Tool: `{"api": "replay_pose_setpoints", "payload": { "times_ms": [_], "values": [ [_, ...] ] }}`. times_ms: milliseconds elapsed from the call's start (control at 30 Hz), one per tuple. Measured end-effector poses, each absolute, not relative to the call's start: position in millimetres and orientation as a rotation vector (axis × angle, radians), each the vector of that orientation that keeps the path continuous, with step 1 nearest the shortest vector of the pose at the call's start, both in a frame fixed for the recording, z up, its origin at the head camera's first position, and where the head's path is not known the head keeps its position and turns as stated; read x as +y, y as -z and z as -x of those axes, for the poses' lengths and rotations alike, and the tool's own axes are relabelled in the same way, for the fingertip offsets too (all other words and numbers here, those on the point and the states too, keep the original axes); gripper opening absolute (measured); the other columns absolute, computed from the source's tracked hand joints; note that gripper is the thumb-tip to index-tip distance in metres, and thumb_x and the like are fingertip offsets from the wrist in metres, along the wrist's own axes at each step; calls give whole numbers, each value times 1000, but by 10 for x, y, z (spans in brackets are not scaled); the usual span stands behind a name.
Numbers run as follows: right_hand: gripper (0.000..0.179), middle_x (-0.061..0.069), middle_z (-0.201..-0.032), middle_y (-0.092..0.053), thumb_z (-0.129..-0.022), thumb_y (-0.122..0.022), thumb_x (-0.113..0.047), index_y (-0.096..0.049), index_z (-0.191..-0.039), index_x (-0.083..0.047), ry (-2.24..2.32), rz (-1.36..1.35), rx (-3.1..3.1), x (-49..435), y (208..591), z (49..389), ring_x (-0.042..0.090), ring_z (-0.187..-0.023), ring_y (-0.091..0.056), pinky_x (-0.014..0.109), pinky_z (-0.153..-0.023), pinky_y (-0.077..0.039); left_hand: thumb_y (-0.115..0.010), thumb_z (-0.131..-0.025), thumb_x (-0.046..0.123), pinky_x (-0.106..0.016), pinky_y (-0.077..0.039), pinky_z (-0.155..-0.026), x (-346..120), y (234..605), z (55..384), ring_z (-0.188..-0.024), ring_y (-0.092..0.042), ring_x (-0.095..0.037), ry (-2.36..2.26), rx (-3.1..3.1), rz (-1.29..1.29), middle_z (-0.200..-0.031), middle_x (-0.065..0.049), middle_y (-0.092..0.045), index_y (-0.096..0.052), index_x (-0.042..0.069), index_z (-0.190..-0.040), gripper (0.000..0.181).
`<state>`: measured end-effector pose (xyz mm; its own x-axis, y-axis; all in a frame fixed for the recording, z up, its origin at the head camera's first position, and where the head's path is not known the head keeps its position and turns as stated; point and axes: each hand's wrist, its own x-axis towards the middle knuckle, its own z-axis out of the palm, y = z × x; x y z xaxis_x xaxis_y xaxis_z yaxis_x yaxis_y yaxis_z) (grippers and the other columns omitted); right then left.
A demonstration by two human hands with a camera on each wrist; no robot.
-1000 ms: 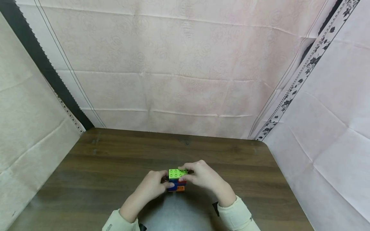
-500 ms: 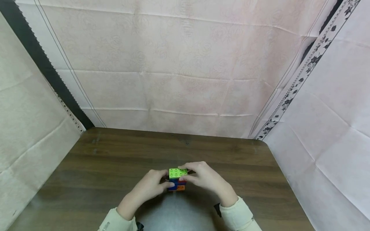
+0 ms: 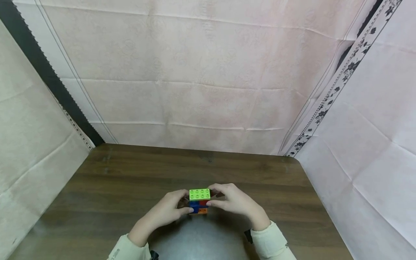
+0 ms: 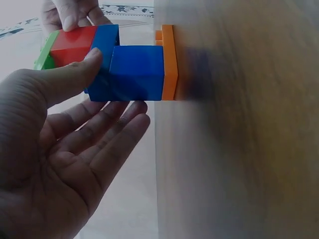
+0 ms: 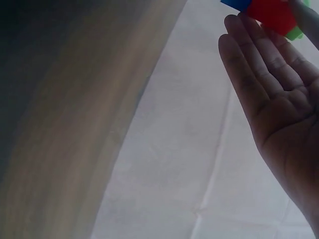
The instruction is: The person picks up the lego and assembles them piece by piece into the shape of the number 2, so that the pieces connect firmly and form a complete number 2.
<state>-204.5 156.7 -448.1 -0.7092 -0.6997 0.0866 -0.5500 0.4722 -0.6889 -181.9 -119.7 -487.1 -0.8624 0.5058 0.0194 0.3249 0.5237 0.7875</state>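
A stack of toy building bricks stands in the middle of the head view. Lime green [image 3: 199, 194] studs top it, with a red brick [image 4: 75, 44] beneath. Lower down come a wide blue brick [image 4: 103, 74] and a second blue brick [image 4: 137, 73]. An orange brick [image 4: 170, 62] forms the bottom, close to the wooden table. My left hand [image 3: 167, 208] grips the blue part from the left, thumb on the near face and fingers behind. From the right, my right hand [image 3: 238, 202] pinches the red brick, its thumb in front and fingers at the far side.
The brown wooden table [image 3: 143, 168] spreads around the stack. Behind it hangs a pale creased cloth [image 3: 201, 108], with further cloth [image 3: 373, 151] on the right and left sides. Light sleeves [image 3: 271, 240] cover both forearms.
My right hand has slid slightly right and off the green top, so all its studs now show. The left hand has hardly moved and keeps its grip.
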Motion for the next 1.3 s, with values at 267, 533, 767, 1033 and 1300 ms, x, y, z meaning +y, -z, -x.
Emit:
{"api": "replay_pose_setpoints", "payload": {
  "times_ms": [267,533,767,1033,1300],
  "values": [
    [32,-10,-114,-69,-95,-70,-36,-65,-124,-22,1083,1049,2512,1591,4579,2087,9,-100,-67,27,-86,-55,-74,-93,36,-32,-56,-82,-1201,4894,1832,-94,-65,-7,-1245,2589,-690,-106,8,-68,-65,15,-120,35],
    [33,-9,-109,-70,-97,-68,-38,-66,-123,-18,1133,1052,2531,1594,4595,2092,5,-97,-66,26,-84,-55,-71,-95,37,-34,-56,-85,-1186,4898,1840,-96,-66,-8,-1266,2601,-688,-108,7,-69,-66,14,-122,36],
    [33,-9,-107,-70,-98,-66,-38,-66,-123,-16,1155,966,2548,1590,4612,2125,8,-95,-67,27,-84,-55,-69,-96,37,-36,-57,-84,-1153,4915,1852,-95,-66,-11,-1305,2590,-649,-109,3,-70,-65,11,-124,38],
    [33,-8,-96,-68,-102,-59,-41,-67,-119,-14,1144,773,2533,1566,4727,2191,14,-83,-63,30,-75,-54,-67,-98,37,-40,-56,-82,-1098,4965,1872,-93,-66,-13,-1316,2606,-562,-103,3,-71,-67,13,-117,31],
    [37,-1,-83,-68,-103,-56,-40,-69,-113,-6,1107,593,2508,1516,4832,2242,24,-77,-67,33,-67,-53,-68,-98,32,-37,-56,-75,-994,5012,1904,-81,-63,-11,-1264,2639,-502,-93,3,-69,-69,9,-114,28]
  ]
}}
